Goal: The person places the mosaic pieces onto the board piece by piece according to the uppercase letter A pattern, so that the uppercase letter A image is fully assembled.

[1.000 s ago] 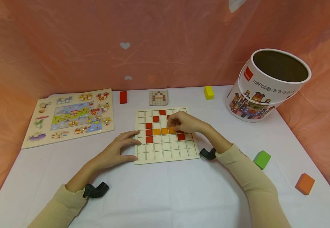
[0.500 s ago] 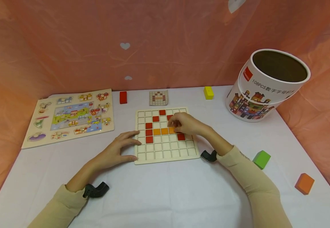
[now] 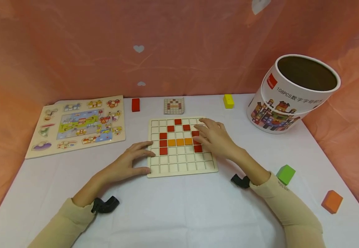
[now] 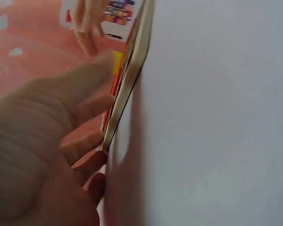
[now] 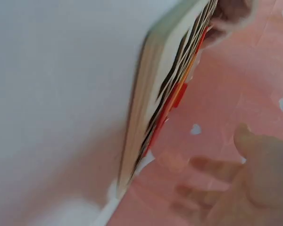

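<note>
A pale wooden grid board (image 3: 182, 167) lies flat in the head view, carrying several red tiles (image 3: 163, 151) and a row of three orange tiles (image 3: 180, 142) set in its squares. At its left edge rests my left hand (image 3: 129, 159), fingers and thumb spread against the rim. My right hand (image 3: 219, 140) hovers over the board's right side, fingers extended and apart, holding nothing; it partly hides the red tiles there. In the right wrist view the right hand (image 5: 245, 176) shows beside the board (image 5: 144, 94), clear of its surface.
Behind the board lie a small pattern card (image 3: 173, 106), a red block (image 3: 135, 105) and a yellow block (image 3: 228, 101). A picture puzzle (image 3: 83, 125) sits at left, a large bucket (image 3: 280, 103) at back right. Green (image 3: 286, 174) and orange (image 3: 332, 201) blocks lie at right.
My right hand has loosened from its pinch at the right end of the orange row, spread its fingers and drawn back to the right. The left hand stays at the board's edge.
</note>
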`<act>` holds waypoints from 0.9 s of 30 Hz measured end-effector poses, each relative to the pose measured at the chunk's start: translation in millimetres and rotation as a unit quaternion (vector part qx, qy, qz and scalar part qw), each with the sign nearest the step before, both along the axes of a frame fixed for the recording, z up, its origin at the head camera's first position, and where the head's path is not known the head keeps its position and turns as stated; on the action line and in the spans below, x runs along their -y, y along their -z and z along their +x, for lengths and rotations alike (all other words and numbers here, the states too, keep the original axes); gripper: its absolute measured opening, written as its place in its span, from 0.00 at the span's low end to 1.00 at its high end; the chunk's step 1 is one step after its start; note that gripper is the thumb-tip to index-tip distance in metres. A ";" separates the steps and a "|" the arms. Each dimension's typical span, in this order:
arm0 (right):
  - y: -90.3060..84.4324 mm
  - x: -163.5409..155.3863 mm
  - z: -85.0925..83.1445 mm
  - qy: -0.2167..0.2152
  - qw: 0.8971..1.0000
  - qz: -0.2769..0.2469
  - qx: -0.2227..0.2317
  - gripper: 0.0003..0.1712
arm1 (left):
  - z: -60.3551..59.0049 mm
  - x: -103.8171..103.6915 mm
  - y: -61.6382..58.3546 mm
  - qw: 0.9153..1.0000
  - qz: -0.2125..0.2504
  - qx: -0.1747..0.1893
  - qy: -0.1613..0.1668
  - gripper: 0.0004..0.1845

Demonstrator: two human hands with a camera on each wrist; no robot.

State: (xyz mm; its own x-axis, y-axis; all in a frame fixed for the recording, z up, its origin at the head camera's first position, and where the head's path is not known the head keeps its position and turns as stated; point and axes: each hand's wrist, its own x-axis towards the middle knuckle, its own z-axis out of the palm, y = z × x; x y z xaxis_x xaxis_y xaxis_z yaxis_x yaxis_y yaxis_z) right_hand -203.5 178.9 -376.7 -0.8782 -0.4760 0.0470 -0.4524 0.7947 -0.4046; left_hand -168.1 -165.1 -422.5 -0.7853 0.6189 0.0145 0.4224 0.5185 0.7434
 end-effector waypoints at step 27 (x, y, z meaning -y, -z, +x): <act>-3.7 2.5 59.9 0.012 0.980 0.193 -0.055 0.48 | 31.8 -23.1 -31.1 0.945 -0.253 -0.186 -0.086 0.51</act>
